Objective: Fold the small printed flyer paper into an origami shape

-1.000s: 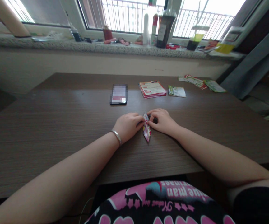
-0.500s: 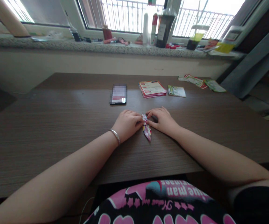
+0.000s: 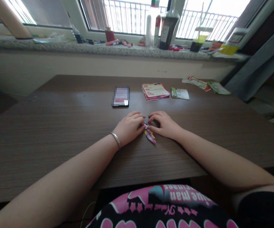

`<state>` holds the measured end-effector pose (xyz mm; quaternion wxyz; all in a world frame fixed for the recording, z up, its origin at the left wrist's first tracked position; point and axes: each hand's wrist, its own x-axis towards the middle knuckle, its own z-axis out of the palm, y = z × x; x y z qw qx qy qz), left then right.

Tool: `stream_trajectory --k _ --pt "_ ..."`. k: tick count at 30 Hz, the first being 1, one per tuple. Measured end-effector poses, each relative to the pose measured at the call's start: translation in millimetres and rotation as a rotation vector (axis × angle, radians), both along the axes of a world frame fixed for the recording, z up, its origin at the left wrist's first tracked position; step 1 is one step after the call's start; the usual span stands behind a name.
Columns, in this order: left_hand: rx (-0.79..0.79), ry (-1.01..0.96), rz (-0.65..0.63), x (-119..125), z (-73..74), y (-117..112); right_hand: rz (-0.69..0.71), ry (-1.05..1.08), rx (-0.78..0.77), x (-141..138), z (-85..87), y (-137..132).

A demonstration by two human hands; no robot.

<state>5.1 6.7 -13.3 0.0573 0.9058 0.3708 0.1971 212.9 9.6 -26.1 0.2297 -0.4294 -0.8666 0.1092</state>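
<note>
At frame centre, our left hand (image 3: pixel 131 127) pinches folded paper (image 3: pixel 150 136) while our curled right hand (image 3: pixel 164 124) touches it, grip unclear, seemingly mid-crease and next needing steady pressure.

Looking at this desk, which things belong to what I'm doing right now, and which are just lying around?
In use:
- folded patterned paper, at your fingertips
- left hand
- right hand

Apparently just lying about:
- phone
- larger stack of printed paper
- smaller paper stack
- loose printed papers
- dark bottle on the windowsill
</note>
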Motion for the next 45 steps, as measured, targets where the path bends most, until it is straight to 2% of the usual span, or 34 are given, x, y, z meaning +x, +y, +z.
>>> stream_trajectory --k 3,10,15,24,29,38,45 --pt "-0.052 0.038 -0.001 0.9 1.3 -0.9 0.005 0.010 -0.005 0.4 0.5 -0.7" --pt "-0.045 0.063 0.085 2.4 1.4 -4.4 0.013 0.029 -0.014 0.9 0.5 0.0" --pt "-0.078 0.039 0.065 1.1 -0.9 -2.3 0.037 0.026 -0.016 -1.0 2.1 -4.3" --pt "-0.103 -0.030 0.015 1.4 4.0 -3.4 0.015 0.055 -0.041 -1.4 -0.2 -4.3" --pt "-0.080 -0.054 -0.033 0.3 2.9 -3.9 0.019 0.097 -0.036 -1.6 -0.5 -4.6" --pt "0.001 -0.135 -0.050 2.2 2.0 -5.8 0.061 0.317 -0.111 -6.1 2.0 -5.5" --pt "0.049 -0.068 -0.032 2.4 3.6 -6.6 -0.033 0.176 -0.107 -4.4 3.3 -9.0"
